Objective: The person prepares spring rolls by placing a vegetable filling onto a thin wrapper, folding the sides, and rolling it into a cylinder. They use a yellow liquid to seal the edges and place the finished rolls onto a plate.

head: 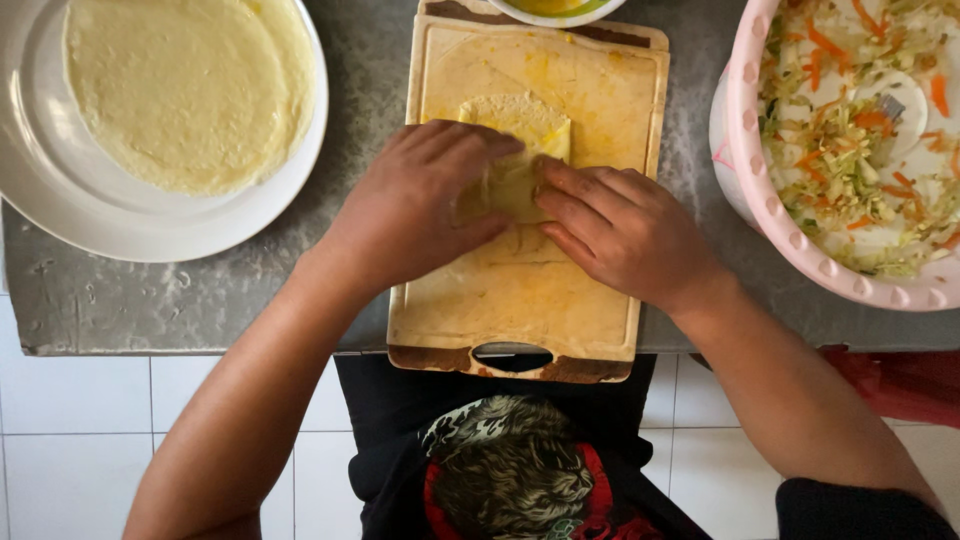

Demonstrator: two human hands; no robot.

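Observation:
A thin pale wrapper (520,130) lies partly folded on a wooden cutting board (520,300) in the middle of the view. My left hand (415,205) presses on the wrapper's left side, fingers curled over the fold. Against the right side rests my right hand (620,230), its fingertips touching the folded roll. Both hands meet over the wrapper, and the filling inside is hidden.
A white plate (60,190) with a stack of round pale wrappers (190,90) sits at the upper left. A pink bowl (770,210) of shredded cabbage and carrot (850,150) stands at the right. A small bowl (555,10) shows at the top edge. The grey counter (200,300) ends near my body.

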